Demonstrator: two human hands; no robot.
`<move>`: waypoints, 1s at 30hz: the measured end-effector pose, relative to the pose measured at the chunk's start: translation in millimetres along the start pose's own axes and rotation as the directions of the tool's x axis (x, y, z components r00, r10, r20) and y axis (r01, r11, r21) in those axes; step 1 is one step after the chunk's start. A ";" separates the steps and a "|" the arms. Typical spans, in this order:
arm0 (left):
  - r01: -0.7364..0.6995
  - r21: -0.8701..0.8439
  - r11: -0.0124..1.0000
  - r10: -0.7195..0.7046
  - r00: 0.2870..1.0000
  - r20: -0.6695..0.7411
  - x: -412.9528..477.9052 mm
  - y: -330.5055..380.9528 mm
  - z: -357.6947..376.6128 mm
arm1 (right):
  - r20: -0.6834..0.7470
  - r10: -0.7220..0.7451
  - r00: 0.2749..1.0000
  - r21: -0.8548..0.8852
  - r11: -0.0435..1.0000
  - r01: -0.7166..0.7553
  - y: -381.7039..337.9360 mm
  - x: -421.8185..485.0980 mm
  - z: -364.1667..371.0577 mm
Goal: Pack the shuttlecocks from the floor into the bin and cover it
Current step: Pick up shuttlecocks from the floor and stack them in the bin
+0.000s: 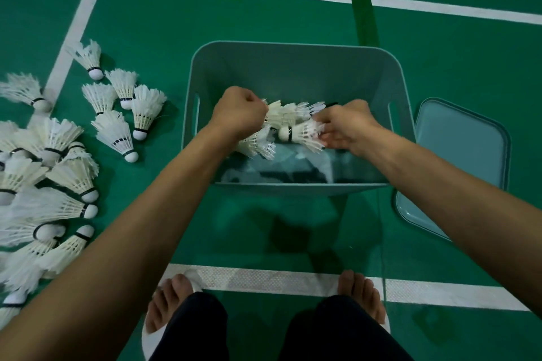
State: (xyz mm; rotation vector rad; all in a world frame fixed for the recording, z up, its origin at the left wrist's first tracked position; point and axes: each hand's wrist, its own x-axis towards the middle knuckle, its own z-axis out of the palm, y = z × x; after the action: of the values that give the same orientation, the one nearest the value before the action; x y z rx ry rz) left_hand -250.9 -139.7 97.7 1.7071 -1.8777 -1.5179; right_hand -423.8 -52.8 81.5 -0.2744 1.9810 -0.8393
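a bunch of shuttlecocks [289,114] is being held inside the bin [293,50], above its bottom. the left hand [239,114] is closing its grip around several feather skirts. the right hand [346,126] is gripping the skirt of one shuttlecock lying sideways, probably steadying the bunch so it settles together. a large pile [58,179] is lying on the floor [264,14] to the left, not yet packed. the lid [457,161] is lying flat just beside the bin's right wall, likely kept within reach for covering.
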 end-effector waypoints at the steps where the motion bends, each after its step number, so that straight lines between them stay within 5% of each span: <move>1: -0.051 0.202 0.978 0.054 0.998 -0.012 4.5 -4.7 -2.3 | -0.021 -0.028 0.999 -0.109 0.994 0.026 1.2 0.3 2.1; 4: -0.102 0.585 0.804 0.055 0.994 0.098 9.1 -10.3 -3.8 | -0.001 -0.100 0.995 -0.345 0.934 0.093 -1.6 -1.8 17.9; 8: -0.158 0.713 0.683 -0.046 0.965 0.258 6.0 -13.6 3.0 | 0.024 -0.076 0.997 -0.352 0.932 0.079 -14.8 2.3 43.3; 16: -0.192 0.725 0.661 -0.141 0.918 0.371 3.6 -21.1 3.6 | 0.062 0.086 0.994 -0.143 0.987 -0.076 -6.6 15.1 77.7; 24: -0.174 0.640 0.748 -0.109 0.919 0.378 0.5 -17.3 -2.2 | 0.166 0.063 0.984 -0.223 0.974 -0.025 -11.6 18.1 73.1; 30: -0.333 0.366 0.869 0.283 0.941 0.185 -43.4 0.6 -43.0 | 0.002 -0.268 0.964 -0.318 0.913 0.254 -34.4 -19.8 44.2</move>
State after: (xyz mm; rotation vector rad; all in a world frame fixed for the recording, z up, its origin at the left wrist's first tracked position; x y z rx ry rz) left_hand -207.0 -127.4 138.3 1.3680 -2.5188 -1.2065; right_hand -381.2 -88.2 102.9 -0.7283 2.1454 -0.6907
